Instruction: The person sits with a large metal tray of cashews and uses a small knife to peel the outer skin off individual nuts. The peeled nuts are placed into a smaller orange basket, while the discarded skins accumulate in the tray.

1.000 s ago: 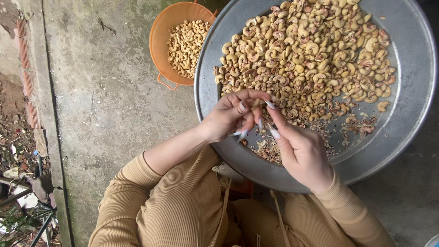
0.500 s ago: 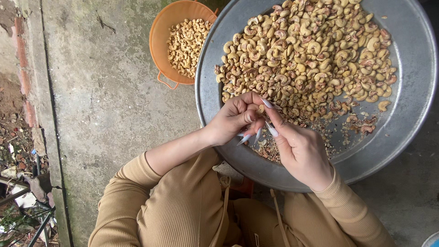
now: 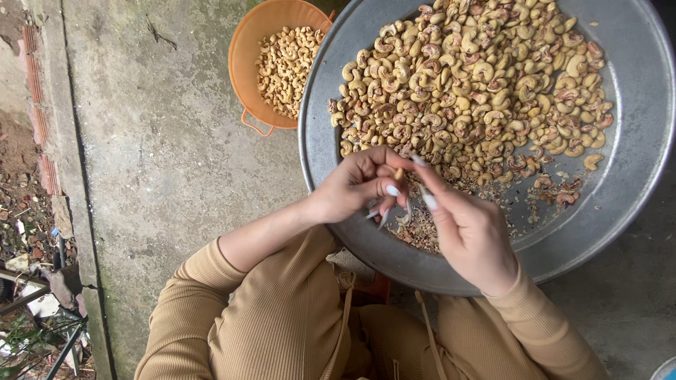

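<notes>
The left hand (image 3: pixel 362 184) is curled almost shut, its fingertips pinching one cashew (image 3: pixel 399 173) and a thin blade. The right hand (image 3: pixel 468 229), fingers half bent, touches the same nut from the other side, over the near edge of one big metal pan (image 3: pixel 634 169) heaped with cashews beyond counting. One orange basket (image 3: pixel 246 49) of nuts stands just beside it on the concrete floor (image 3: pixel 162 141), outdoors.

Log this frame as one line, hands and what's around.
left hand: pinching cashew | right hand: on same cashew | under: metal tray of cashews | beside: orange basket
</notes>
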